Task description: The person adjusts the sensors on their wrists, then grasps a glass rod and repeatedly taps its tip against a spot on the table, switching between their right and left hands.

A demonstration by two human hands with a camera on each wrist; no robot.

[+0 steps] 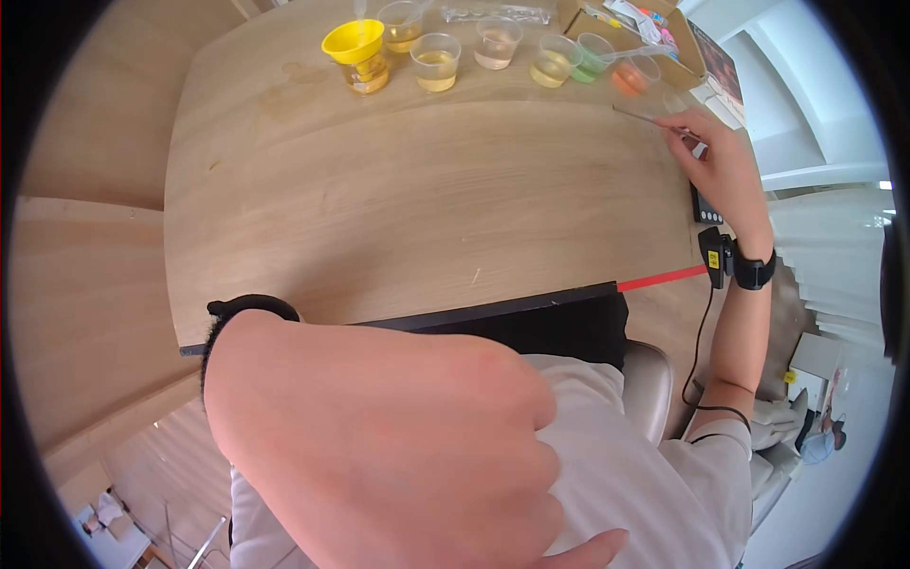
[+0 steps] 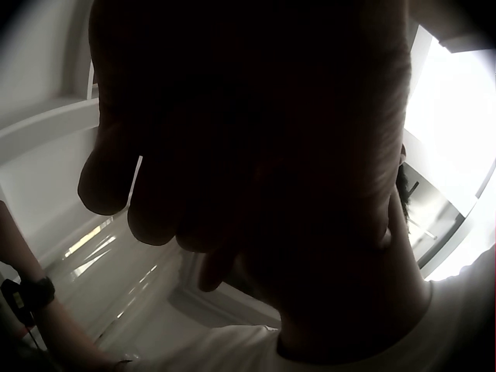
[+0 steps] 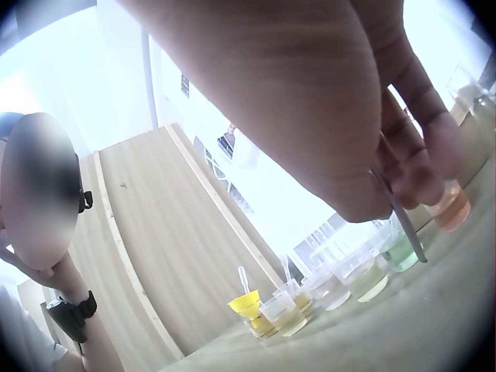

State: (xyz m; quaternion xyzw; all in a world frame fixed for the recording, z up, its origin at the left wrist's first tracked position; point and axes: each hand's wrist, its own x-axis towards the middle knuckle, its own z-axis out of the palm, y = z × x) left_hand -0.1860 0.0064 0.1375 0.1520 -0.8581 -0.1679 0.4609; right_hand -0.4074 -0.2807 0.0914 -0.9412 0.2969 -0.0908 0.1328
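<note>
A person's right hand (image 1: 718,161) pinched a thin metal tool (image 1: 633,116) above the tabletop's (image 1: 427,190) far right side, thumb and fingers clamped at one end, the free end reaching out near the cups; the left hand (image 1: 408,446) hung near the camera, its fingers loosely bent and close together, nothing seen in them.

A low sideways sweep of the tool could have tipped the cup of orange liquid (image 1: 631,80) or the green one (image 1: 590,63) beside it, both light and open-topped; the yellow funnel (image 1: 353,40), perched on a cup of amber liquid (image 1: 368,76), looked top-heavy and likely to topple if nudged; the thin tool itself might have twisted in so narrow a pinch; the cable (image 1: 699,332) trailing from the wrist camera (image 1: 713,258) could have snagged at the near right corner.

The right hand worked close to the right edge, a cardboard box (image 1: 690,64) beyond it and a dark device (image 1: 706,207) below the palm; the cups lined the far side; the widest room lay leftward and nearer, across bare wood to the dark front edge (image 1: 474,306).
</note>
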